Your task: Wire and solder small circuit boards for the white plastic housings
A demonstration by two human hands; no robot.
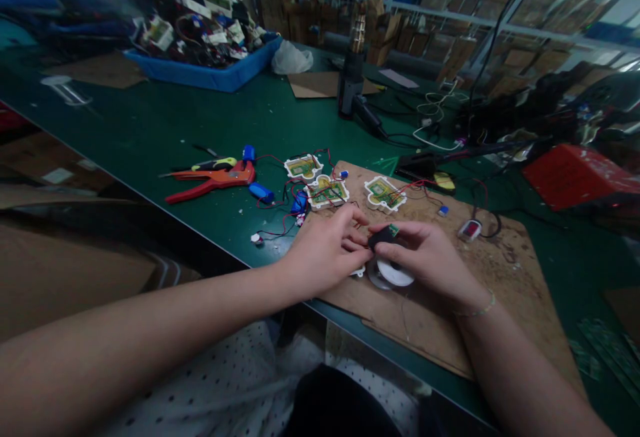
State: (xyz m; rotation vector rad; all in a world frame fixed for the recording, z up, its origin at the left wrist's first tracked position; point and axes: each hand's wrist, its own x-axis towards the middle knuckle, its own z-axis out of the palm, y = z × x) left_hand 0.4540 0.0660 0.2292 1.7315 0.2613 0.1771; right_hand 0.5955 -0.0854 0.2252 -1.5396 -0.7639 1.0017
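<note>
My right hand pinches a small black part with a green circuit-board end between thumb and fingers. Facing it, my left hand has curled fingers whose tips reach the black part's left side; what they grip is hidden. Under my hands lies a white spool on the brown board. A white-edged piece shows partly beneath my left hand. Just beyond are white housings with green circuit boards, one at the left and one at the right, with red and black wires.
Red-handled cutters and blue cylinders lie on the green table at left. A heat gun stands upright at the back, near a blue tray heaped with parts. A red box and cables occupy the right.
</note>
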